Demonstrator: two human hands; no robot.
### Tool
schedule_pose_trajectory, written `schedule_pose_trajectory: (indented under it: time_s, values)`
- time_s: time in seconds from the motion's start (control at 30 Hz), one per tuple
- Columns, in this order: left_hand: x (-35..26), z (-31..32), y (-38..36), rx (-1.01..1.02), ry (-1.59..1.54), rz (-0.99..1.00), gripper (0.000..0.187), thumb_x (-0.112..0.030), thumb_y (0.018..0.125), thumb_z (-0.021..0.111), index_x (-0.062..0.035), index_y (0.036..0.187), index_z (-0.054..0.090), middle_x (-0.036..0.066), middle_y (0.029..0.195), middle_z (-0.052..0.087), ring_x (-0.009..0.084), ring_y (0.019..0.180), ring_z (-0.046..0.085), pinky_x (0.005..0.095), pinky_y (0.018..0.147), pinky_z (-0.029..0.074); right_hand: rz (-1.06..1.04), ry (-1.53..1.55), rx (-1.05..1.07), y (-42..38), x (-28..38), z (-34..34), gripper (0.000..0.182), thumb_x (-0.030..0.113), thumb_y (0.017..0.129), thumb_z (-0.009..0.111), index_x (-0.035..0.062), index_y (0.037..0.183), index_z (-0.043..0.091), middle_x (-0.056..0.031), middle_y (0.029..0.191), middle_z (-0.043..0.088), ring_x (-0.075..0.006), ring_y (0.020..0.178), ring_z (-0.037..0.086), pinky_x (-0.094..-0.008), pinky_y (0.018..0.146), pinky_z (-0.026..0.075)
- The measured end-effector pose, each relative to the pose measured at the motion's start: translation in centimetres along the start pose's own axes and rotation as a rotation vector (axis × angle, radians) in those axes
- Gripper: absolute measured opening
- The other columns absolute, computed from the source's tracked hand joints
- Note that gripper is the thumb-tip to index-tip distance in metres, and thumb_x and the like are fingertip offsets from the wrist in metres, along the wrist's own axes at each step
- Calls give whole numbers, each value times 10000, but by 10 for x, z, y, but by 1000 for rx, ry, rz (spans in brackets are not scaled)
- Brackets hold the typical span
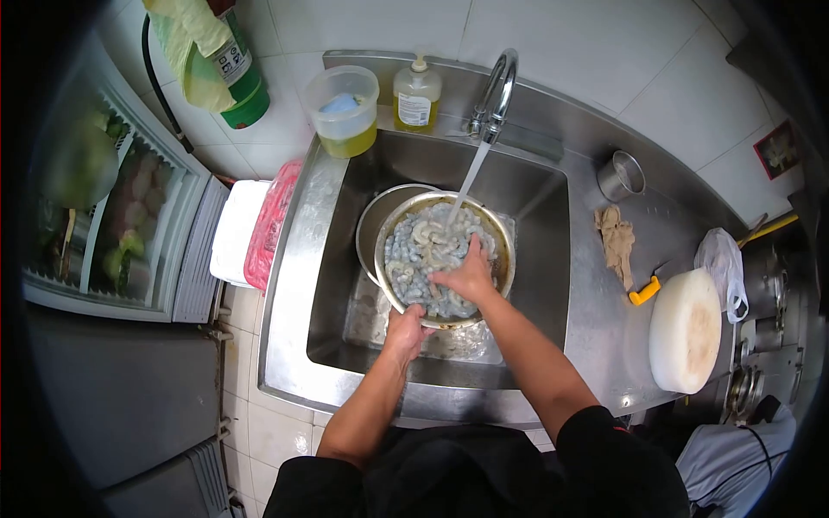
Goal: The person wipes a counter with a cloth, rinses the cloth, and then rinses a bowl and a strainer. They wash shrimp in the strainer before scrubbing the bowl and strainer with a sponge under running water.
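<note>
A metal bowl (508,274) full of peeled grey shrimp (413,250) is in the sink, tilted slightly. My left hand (406,332) grips its near-left rim, thumb over the edge. My right hand (471,276) reaches into the bowl from the right, thumb and fingers apart among the shrimp; some fingertips are hidden. Water runs from the faucet (494,112) onto the shrimp at the far side. Behind and left of this bowl, a second metal bowl (370,226) shows partly, its inside mostly covered.
A steel sink (332,293) surrounds the bowls. Behind it stand a plastic tub (345,108) of yellow liquid and a soap bottle (416,97). On the right counter are a metal cup (622,176), brown cloth (615,244), yellow-handled tool (645,291) and thick white cutting board (686,332).
</note>
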State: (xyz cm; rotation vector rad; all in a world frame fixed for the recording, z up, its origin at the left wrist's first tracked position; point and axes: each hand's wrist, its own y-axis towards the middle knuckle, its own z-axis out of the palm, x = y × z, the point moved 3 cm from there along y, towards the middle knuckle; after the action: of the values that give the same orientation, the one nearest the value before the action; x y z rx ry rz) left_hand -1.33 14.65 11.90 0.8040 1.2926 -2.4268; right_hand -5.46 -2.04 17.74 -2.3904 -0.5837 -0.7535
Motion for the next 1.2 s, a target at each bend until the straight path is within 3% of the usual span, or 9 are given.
schedule_pose_trajectory:
  time_s: [0.1,0.2,0.3,0.43,0.63,0.83,0.93,1.07,1.2]
  values:
    - [-6,9,-9,-28,-43,-9,515,-10,835,469,-64,1343,406,126,1186,576,253,953,633,381,678,561,-64,360,150,15,-12,33,1089,281,661,847,-32,1482,203,-319,1467,252,-478,1342,333,-446,1107,325]
    - [-3,2,-2,38,7,17,497,-18,845,473,-60,1336,409,120,1188,577,240,947,630,382,684,559,-94,12,99,-8,4,33,1013,294,712,814,-57,1462,231,-326,1498,202,-489,1360,310,-442,1108,327]
    - [-3,2,-2,-2,-5,-9,529,-27,846,467,-64,1367,380,135,1241,553,303,1092,587,493,821,544,-297,-182,49,-41,25,35,906,307,739,779,143,1492,302,-276,1419,293,-491,1375,242,-584,1078,295]
    - [-3,1,-3,0,56,-5,496,-41,845,481,-58,1335,411,131,1198,564,265,1008,603,423,735,548,-581,-480,-171,-24,23,32,806,371,745,767,299,1454,391,-252,1392,319,-478,1332,283,-622,1050,291]
    - [-8,8,-6,-3,55,16,458,-60,845,503,-26,1297,437,126,1093,597,225,888,631,352,666,560,-297,-718,112,22,22,-6,792,512,742,736,234,1419,435,-229,1505,239,-442,1346,284,-591,1102,262]
    - [-2,-1,1,18,122,3,478,-17,829,489,11,1301,417,151,1088,593,270,881,645,376,620,553,-485,-344,-83,22,39,3,808,610,786,639,209,1449,411,-187,1496,298,-398,1398,240,-626,1113,192]
    - [2,-2,1,21,178,-5,469,-17,839,487,25,1300,409,158,1063,588,279,875,649,389,639,574,-331,-544,81,6,51,16,803,577,759,685,180,1420,463,-190,1526,272,-410,1414,205,-641,1114,182]
    - [0,4,-2,20,99,-5,462,-7,845,473,28,1300,401,164,1067,565,293,870,646,422,687,594,-642,-846,400,11,11,24,730,576,762,645,244,1398,509,-198,1562,212,-435,1437,151,-668,1123,113]
    - [-6,2,-2,-43,48,78,477,-14,845,482,-1,1317,420,156,1094,588,251,815,640,364,601,572,-521,-621,293,-37,4,-6,794,548,741,677,278,1447,434,-210,1596,79,-487,1450,47,-703,1104,107]
